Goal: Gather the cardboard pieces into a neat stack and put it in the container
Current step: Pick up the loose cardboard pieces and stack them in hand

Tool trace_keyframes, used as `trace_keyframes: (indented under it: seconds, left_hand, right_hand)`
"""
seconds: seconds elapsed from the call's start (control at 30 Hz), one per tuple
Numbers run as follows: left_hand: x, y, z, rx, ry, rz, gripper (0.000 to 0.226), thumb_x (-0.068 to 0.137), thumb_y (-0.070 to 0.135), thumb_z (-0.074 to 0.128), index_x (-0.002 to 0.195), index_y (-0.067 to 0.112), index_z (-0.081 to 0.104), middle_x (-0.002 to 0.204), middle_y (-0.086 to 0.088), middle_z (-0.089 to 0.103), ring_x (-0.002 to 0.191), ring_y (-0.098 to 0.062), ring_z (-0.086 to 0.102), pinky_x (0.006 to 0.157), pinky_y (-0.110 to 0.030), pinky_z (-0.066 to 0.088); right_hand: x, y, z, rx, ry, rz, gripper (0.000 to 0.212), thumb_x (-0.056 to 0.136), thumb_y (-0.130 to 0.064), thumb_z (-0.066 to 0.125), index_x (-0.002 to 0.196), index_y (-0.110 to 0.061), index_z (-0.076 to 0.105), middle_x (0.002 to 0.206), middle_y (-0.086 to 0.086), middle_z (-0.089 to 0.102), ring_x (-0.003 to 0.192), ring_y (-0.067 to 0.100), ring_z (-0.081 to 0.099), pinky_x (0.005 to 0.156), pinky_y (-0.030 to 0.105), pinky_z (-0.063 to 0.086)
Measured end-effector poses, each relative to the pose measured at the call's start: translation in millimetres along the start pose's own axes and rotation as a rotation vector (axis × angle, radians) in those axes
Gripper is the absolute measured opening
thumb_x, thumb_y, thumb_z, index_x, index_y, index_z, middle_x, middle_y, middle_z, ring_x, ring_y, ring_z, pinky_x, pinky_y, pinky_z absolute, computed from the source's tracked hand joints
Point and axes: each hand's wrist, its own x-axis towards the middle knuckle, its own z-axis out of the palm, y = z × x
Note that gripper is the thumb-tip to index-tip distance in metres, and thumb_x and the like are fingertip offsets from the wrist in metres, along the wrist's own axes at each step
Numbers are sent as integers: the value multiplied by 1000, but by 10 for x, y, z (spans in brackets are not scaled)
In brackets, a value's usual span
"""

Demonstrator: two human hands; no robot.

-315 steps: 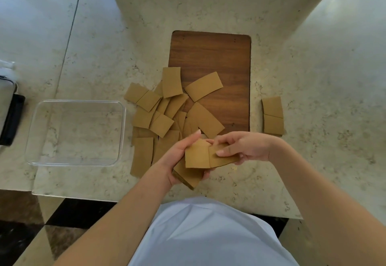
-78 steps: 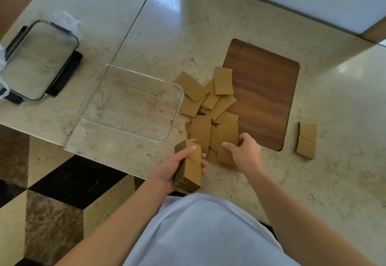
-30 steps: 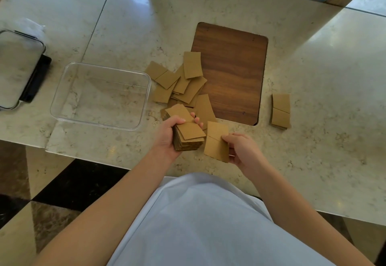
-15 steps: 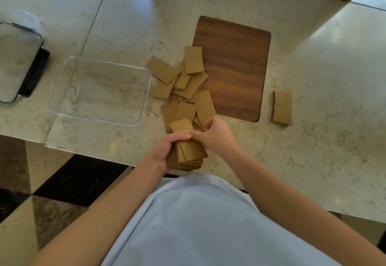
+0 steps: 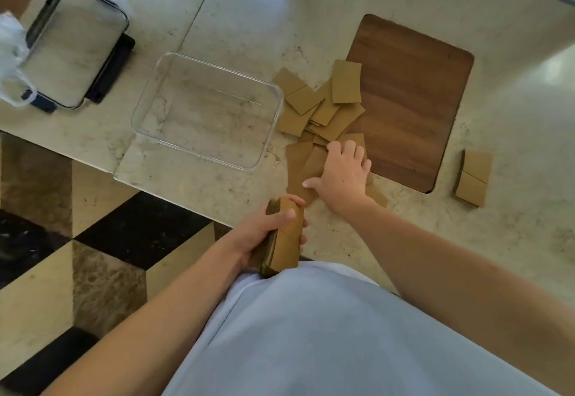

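Clear plastic container (image 5: 155, 101) on marble counter (image 5: 311, 6), nothing inside, just left of wooden board (image 5: 407, 106). Lid w/ black clips (image 5: 74, 47) lying flat further left of container, white plastic bag (image 5: 12, 50) touching its far side. Loose cardboard pieces (image 5: 314, 106) scattered btwn container and board, overlapping, some lapping onto board's left edge. Two more pieces (image 5: 473, 177) just right of board, apart from the rest. Left hand (image 5: 264, 233) near counter edge, below the loose pile, fingers curled round gathered stack (image 5: 284, 240), thumb across top piece, stack tilted on edge. Right hand (image 5: 339, 174) palm-down at board's lower-left corner, fingers spread fairly straight, pressing on nearest loose pieces; grip under palm not visible.
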Motion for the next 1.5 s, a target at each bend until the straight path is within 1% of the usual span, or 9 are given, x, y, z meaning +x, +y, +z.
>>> trace_keyframes:
  seconds: [0.23,0.33,0.43,0.57,0.73,0.9,1.07,1.2,1.5]
  left_hand:
    - [13,116,-166,47,-262,-83,69,76,0,72,139,24,57,120,-27,62,106,-43,65,92,-55,55]
    - [116,145,-78,-3,-229,-149,67,76,8,80,139,22,61,121,-27,67,103,-43,69,89,-53,58]
    - [225,189,-27,-148,-114,-188,79,77,21,87,147,15,53,118,-27,68,95,-41,69,81,-51,59]
    - [445,284,187,-65,-122,-217,58,85,36,78,139,18,66,129,-25,69,103,-40,72,82,-52,61]
    - [572,228,338,-173,-232,-177,78,76,30,91,145,13,57,116,-26,71,99,-40,72,87,-55,59]
    - [678,238,309,-246,-345,-85,82,90,26,78,158,35,34,116,-23,60,95,-34,65,89,-57,54]
    - [711,266,237,-233,-274,-80,72,83,28,85,145,33,48,111,-21,55,91,-33,64,89,-62,55]
    - [726,284,238,-268,-177,-2,70,78,27,88,138,25,52,108,-22,58,86,-35,66,80,-53,58]
    - [782,280,267,-310,-77,-14,48,85,40,82,129,28,68,107,-24,66,86,-35,67,80,-51,60]
  right_hand:
    - [2,328,-275,534,-160,19,25,94,-31,71,97,-19,50,91,-3,60,82,21,56,61,28,39]
    - [-145,570,-544,890,-88,156,15,94,-27,73,105,-21,64,93,-12,73,87,14,70,67,21,52]
    - [-342,810,-793,1241,-329,101,22,93,-18,75,114,-22,67,98,-11,78,95,14,74,74,23,58]
    - [-501,706,-712,958,-587,-64,23,89,-23,80,108,-28,70,98,-13,75,94,9,71,83,31,61]
    - [-370,525,-470,757,-227,51,51,65,-56,88,98,-32,58,94,-7,61,80,0,58,62,24,49]
    - [-61,696,-305,661,70,302,63,84,-74,60,121,-24,59,113,-6,58,111,20,56,88,35,49]
    - [160,612,-149,219,-28,296,70,83,-64,71,131,-17,54,133,8,50,125,32,45,103,47,38]
    - [190,638,-151,252,-1,318,59,86,-53,74,128,-16,56,126,6,54,121,31,48,100,46,40]
    - [-281,816,-462,1014,-96,390,6,101,-24,60,103,-24,66,98,-2,73,88,19,69,65,29,52]
